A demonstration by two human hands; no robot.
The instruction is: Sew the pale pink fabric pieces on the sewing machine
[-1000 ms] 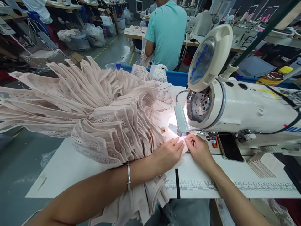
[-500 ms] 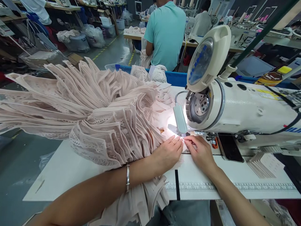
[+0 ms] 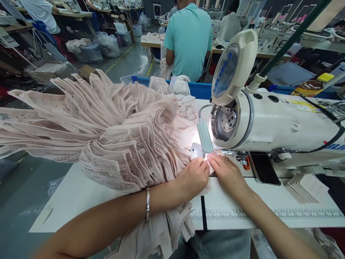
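Observation:
Close by the sewing machine [image 3: 272,118] needle, under a bright lamp [image 3: 205,136], both hands are on a small piece of pale pink fabric [image 3: 211,169]. My left hand [image 3: 194,176] has its fingers curled and closed on the fabric's left side. With fingers together and bent over it, my right hand [image 3: 228,172] grips the right side; its fingertips are partly hidden. Beside my left forearm lies a big heap of pale pink lace-trimmed fabric pieces [image 3: 129,144], and more fabric strips [image 3: 161,230] hang below that arm.
On the white table [image 3: 81,201], a phone [image 3: 264,167] lies right of my right hand, near a stack of cards [image 3: 306,187]. A printed ruler [image 3: 229,214] runs along the front edge. Behind stands a blue bin [image 3: 201,90]; a person in a turquoise shirt [image 3: 188,39] sits beyond.
My right hand's fingers have turned from a raised pinch to lying lower and closer together on the fabric. My left hand's fingers have curled in more. The view has shifted slightly.

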